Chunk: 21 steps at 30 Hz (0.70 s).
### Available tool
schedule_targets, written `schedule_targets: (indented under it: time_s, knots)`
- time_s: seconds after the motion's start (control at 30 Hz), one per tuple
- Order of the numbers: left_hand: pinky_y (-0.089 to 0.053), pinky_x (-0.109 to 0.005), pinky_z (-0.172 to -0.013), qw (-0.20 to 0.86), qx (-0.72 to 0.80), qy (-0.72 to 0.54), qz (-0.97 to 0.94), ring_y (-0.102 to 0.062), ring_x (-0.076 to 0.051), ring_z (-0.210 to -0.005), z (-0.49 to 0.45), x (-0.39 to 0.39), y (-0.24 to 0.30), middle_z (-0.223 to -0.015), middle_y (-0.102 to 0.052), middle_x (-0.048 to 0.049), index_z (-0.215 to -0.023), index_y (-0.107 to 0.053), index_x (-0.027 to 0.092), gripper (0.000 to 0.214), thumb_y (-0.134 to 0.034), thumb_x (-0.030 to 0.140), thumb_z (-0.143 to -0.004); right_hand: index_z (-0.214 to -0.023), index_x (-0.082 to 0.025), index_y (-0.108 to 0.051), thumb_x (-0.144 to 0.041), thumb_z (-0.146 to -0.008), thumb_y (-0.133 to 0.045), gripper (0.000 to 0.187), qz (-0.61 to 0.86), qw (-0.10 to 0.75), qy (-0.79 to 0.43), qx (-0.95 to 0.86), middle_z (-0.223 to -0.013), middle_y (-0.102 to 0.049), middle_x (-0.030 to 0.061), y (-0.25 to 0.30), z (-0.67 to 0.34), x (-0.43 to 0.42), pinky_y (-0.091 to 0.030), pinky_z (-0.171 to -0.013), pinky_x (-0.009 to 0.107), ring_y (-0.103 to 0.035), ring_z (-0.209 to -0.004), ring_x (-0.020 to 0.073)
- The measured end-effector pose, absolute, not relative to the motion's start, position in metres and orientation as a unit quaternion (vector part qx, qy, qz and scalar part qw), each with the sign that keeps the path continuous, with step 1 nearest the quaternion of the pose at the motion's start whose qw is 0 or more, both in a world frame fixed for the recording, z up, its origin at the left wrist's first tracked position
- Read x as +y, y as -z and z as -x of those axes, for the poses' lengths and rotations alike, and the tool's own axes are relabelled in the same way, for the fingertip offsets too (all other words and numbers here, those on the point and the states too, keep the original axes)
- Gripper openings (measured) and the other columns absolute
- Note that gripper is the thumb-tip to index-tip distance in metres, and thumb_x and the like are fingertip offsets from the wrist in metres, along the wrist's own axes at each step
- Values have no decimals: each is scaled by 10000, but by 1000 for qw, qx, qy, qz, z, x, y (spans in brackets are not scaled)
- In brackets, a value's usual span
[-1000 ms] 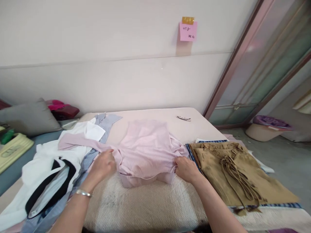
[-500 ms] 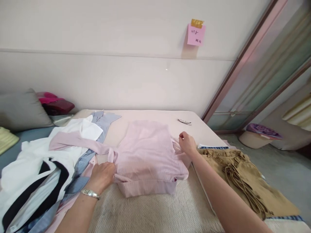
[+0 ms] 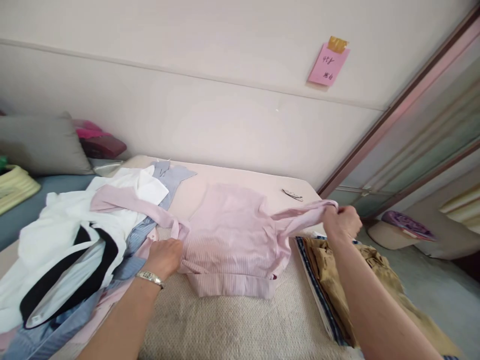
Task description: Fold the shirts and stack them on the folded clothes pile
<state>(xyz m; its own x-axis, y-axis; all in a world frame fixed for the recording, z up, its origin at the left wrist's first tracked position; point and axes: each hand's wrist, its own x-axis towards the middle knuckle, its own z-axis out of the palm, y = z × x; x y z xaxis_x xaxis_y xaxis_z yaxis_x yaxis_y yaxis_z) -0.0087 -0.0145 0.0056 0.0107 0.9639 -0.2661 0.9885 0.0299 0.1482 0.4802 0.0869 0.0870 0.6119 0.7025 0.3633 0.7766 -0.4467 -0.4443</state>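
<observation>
At the frame's centre, the pink striped shirt (image 3: pixel 228 235) is lying on the bed (image 3: pixel 240 325). Its sleeve (image 3: pixel 300 217) is being drawn taut rightward by the right hand (image 3: pixel 341 222), clamped on the cuff. The left hand (image 3: pixel 163 257) is closed on the shirt's left edge. Laying the sleeve across probably calls for a firm hold there.

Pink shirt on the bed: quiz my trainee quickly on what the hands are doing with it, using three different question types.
1. True or false: the right hand holds the sleeve of the pink shirt pulled out sideways.
2. The left hand is: A) lifted clear of the bed; B) resting at the shirt's near left corner; C) gripping the same sleeve.
3. What lies folded under the right forearm?
Key: 1 true. 2 B. 3 a tan garment.
</observation>
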Motion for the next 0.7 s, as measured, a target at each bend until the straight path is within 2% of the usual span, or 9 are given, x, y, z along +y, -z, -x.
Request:
schedule_targets:
  time_s: [0.1,0.17,0.23,0.3,0.4,0.47,0.57,0.63,0.7]
  knots:
    - [-446,-494,-903,129,702,73,-697,-678,-348,-1065,7,-15,-9,-1092,-711,-224,-1006,-672,170,214,-514,208,-867,-952,-219,-616,-399,-850,-557,215,860,337,77,-376,-727,-593,145,-74,-500,45,-357,-579,411,-536,-615,270]
    - [-451,-495,-908,125,697,89,-700,-678,-345,-1073,5,-15,-12,-1115,-707,-222,-1043,-669,172,234,-522,211,-864,-995,-211,-597,-397,-848,-573,238,862,336,91,-368,-753,-614,144,-58,-494,25,-347,-590,406,-548,-630,273]
    - [-456,-491,-917,120,695,105,-701,-675,-341,-1087,4,-15,-16,-1133,-704,-215,-1076,-665,178,256,-534,213,-858,-1000,-204,-592,-414,-885,-544,244,864,290,83,-403,-802,-648,135,-45,-475,11,-346,-619,384,-584,-683,273]
    - [-464,-480,-915,114,692,120,-703,-674,-337,-1092,4,-15,-18,-1144,-703,-208,-1088,-667,182,269,-539,206,-854,-949,-213,-605,-405,-910,-528,210,845,212,25,-491,-815,-669,96,-36,-448,-1,-351,-641,346,-610,-724,253]
    - [-480,-452,-889,107,691,141,-701,-681,-331,-1083,8,-13,-22,-1146,-707,-200,-1070,-675,183,269,-518,169,-853,-892,-224,-623,-233,-884,-521,102,729,121,-100,-667,-814,-678,38,-28,-411,-20,-368,-664,288,-625,-757,201]
    - [-487,-447,-867,104,695,152,-695,-683,-334,-1078,11,-11,-25,-1156,-707,-199,-1050,-682,179,286,-477,127,-857,-902,-216,-623,-76,-800,-487,220,641,98,-136,-749,-889,-681,30,-25,-396,-32,-387,-702,269,-626,-801,176]
    - [-489,-445,-850,96,697,152,-694,-673,-339,-1084,11,-12,-34,-1155,-703,-185,-1032,-681,179,318,-422,95,-868,-1007,-209,-633,12,-706,-474,406,548,101,-144,-818,-1085,-655,56,-20,-385,-40,-421,-841,283,-615,-1010,196]
    - [-484,-428,-852,75,689,113,-712,-657,-326,-1087,2,-18,-43,-1126,-694,-167,-1033,-664,185,295,-424,108,-880,-1063,-211,-632,12,-723,-480,434,506,117,-141,-843,-1149,-631,69,-21,-382,-42,-415,-939,315,-564,-1158,225]
    - [-476,-388,-855,78,648,47,-756,-643,-285,-1057,-13,-30,-51,-1085,-678,-129,-1007,-635,198,247,-452,108,-867,-1035,-206,-621,6,-748,-469,387,496,132,-118,-850,-1128,-624,79,-25,-379,-43,-413,-947,331,-543,-1182,241]
